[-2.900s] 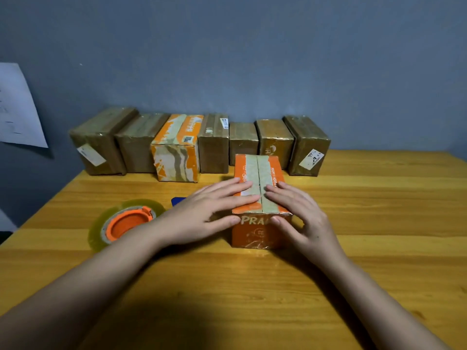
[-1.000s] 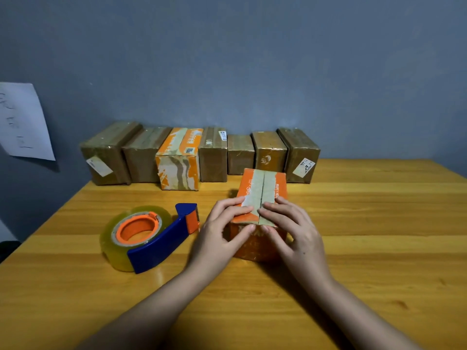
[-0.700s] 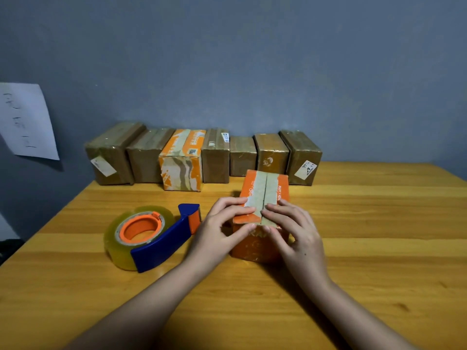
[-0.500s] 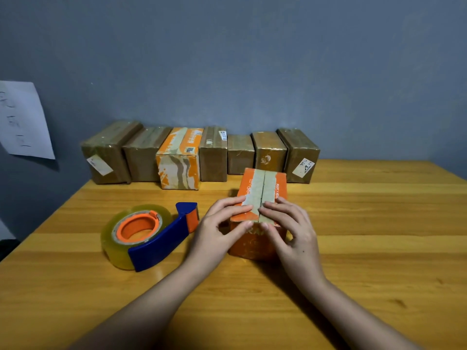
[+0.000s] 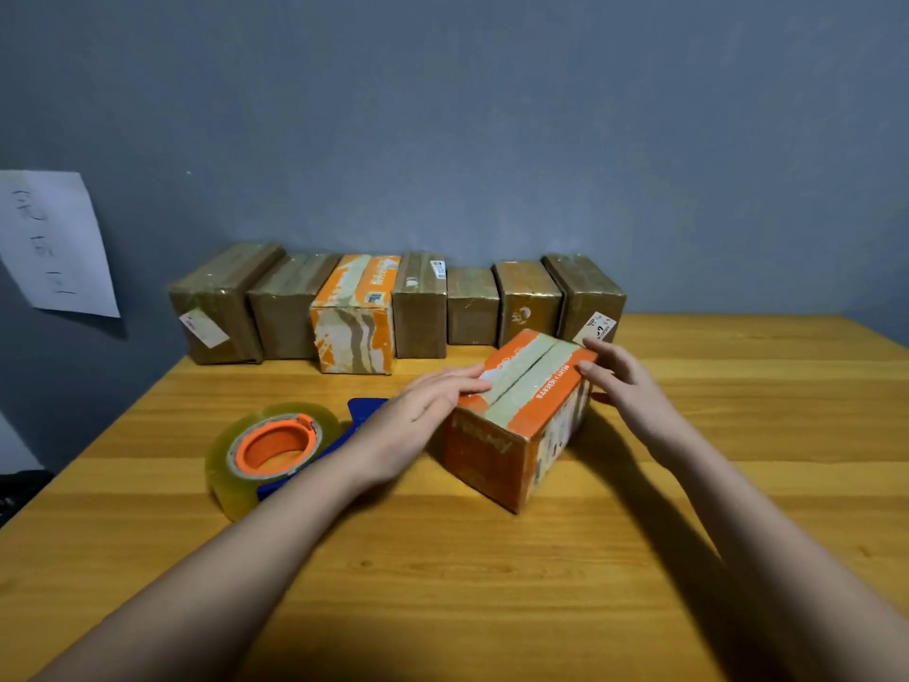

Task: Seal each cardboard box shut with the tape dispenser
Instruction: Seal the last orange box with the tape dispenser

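Note:
An orange cardboard box (image 5: pixel 521 425) with a taped top seam stands on the wooden table (image 5: pixel 492 583), turned at an angle with one corner toward me. My left hand (image 5: pixel 418 415) lies with straight fingers on the box's left top edge. My right hand (image 5: pixel 624 381) touches the far right corner with its fingers nearly straight. The tape dispenser (image 5: pixel 270 450), blue-bodied with an orange hub and a clear roll, lies on the table left of the box, partly behind my left forearm.
A row of several taped brown boxes (image 5: pixel 418 307), one of them orange and white (image 5: pixel 354 322), lines the back of the table against the grey wall. A sheet of paper (image 5: pixel 54 243) hangs on the wall at the left.
The orange box has been turned from facing me squarely to an angle. My hands moved apart, from its near end to the left edge and the far right corner.

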